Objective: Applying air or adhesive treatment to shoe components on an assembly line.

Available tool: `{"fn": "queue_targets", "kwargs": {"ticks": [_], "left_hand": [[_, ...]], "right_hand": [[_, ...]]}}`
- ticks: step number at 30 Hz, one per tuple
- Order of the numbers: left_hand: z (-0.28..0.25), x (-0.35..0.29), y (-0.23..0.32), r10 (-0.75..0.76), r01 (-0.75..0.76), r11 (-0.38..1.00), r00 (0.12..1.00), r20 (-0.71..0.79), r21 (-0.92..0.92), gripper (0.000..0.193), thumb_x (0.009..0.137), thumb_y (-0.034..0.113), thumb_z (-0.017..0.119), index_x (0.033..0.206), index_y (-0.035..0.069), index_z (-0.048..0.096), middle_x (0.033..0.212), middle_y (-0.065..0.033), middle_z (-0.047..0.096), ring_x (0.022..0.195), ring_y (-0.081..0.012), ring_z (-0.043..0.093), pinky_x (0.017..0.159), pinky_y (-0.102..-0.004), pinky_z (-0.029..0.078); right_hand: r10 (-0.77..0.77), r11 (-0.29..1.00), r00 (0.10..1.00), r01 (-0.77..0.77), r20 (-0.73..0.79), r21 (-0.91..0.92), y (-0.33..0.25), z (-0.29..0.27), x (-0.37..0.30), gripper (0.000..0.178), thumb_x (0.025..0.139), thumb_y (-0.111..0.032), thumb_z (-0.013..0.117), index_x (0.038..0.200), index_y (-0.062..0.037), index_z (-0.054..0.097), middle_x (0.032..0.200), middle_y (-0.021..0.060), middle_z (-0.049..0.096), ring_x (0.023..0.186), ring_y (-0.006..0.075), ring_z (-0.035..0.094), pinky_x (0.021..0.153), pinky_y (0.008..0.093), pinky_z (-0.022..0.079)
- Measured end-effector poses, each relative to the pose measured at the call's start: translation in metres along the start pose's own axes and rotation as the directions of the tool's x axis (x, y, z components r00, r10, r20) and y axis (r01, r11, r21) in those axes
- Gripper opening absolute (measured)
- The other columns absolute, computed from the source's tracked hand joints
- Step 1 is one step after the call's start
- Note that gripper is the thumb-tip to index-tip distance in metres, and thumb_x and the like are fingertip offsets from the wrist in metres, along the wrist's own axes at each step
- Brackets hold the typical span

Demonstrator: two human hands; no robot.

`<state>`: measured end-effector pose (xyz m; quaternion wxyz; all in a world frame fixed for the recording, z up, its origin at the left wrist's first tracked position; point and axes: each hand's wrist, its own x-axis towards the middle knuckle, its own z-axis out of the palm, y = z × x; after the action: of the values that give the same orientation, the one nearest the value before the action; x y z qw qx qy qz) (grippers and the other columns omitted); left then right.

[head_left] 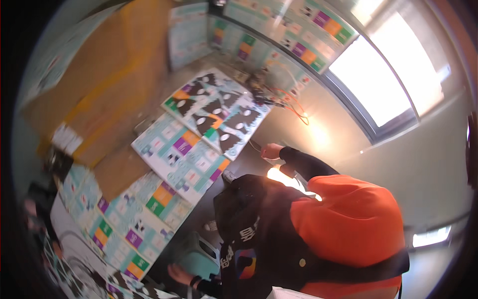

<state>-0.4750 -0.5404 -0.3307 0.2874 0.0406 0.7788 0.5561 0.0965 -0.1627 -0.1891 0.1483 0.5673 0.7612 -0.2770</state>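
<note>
Neither my left hand nor my right hand shows in the view. Closest to me, at the lower edge, is the corner of a flat white thing [291, 293]; what holds it is hidden. A co-worker in an orange and black top [351, 219] fills the lower right. One of that person's hands [271, 151] is beside the table edge, its fingers blurred. A second hand with a dark wristband [180, 274], apparently the same person's, reaches out low over the floor near a teal stool [199, 259].
Printed sheets [181, 154] in teal, purple, orange and green cover a long table. Boards with black cut-out shapes [214, 107] lie farther back. A large brown cardboard box [114, 84] stands left. Orange cable [303, 117] hangs by the wall. Another person's hand [57, 249] is far left.
</note>
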Motion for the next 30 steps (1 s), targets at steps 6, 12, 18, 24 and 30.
{"fn": "queue_targets", "kwargs": {"ticks": [6,12,18,24,30], "left_hand": [[0.322,-0.143,0.134,-0.157,0.004,0.975,0.723,0.672,0.223,0.038,0.094,0.021,0.053,0.127,0.001,0.051,0.112,-0.0091,0.057,0.092,-0.0173,0.056,0.078,-0.0295,0.047],[0.479,-0.167,0.138,-0.463,-0.140,0.745,0.595,0.657,0.652,0.034,0.094,0.021,0.056,0.126,0.008,0.054,0.102,-0.0067,0.063,0.080,-0.0143,0.060,0.067,-0.0259,0.046],[0.628,-0.170,0.157,-0.328,-0.242,0.770,0.644,0.691,0.590,0.035,0.093,0.017,0.059,0.126,0.008,0.053,0.104,-0.0089,0.064,0.089,-0.0176,0.062,0.075,-0.0277,0.049],[0.721,-0.167,0.150,-0.439,-0.020,0.818,0.623,0.647,0.574,0.034,0.090,0.021,0.064,0.119,0.006,0.054,0.108,-0.0096,0.066,0.092,-0.0209,0.064,0.079,-0.0341,0.050],[0.744,-0.196,0.132,0.189,-0.756,0.541,0.536,0.823,0.368,0.038,0.082,0.010,0.069,0.116,0.003,0.054,0.100,-0.0128,0.059,0.086,-0.0254,0.061,0.075,-0.0367,0.050]], "right_hand": [[0.401,0.909,0.904,-0.372,-0.149,0.187,0.320,0.099,-0.046,0.023,0.086,-0.020,0.053,0.084,-0.0033,0.068,0.084,0.0143,0.069,0.077,0.0328,0.066,0.070,0.0423,0.052],[0.686,0.323,0.621,-0.727,0.380,0.606,0.401,0.173,-0.076,0.021,0.080,-0.018,0.055,0.080,0.0005,0.066,0.072,0.0156,0.067,0.069,0.0323,0.066,0.066,0.0417,0.052],[0.493,0.592,0.817,-0.567,0.300,0.573,0.453,0.192,-0.035,0.024,0.079,-0.020,0.057,0.082,-0.0002,0.070,0.072,0.0181,0.068,0.073,0.0368,0.066,0.073,0.0466,0.052],[0.490,0.502,0.871,-0.259,-0.025,0.825,0.400,-0.038,0.055,0.025,0.082,-0.022,0.059,0.099,-0.0061,0.068,0.096,0.0176,0.068,0.092,0.0347,0.065,0.083,0.0412,0.051],[0.254,0.834,0.901,-0.020,-0.352,0.551,0.381,-0.165,0.141,0.030,0.082,-0.019,0.058,0.107,-0.0053,0.062,0.101,0.0195,0.065,0.098,0.0364,0.062,0.087,0.0421,0.050]]}}
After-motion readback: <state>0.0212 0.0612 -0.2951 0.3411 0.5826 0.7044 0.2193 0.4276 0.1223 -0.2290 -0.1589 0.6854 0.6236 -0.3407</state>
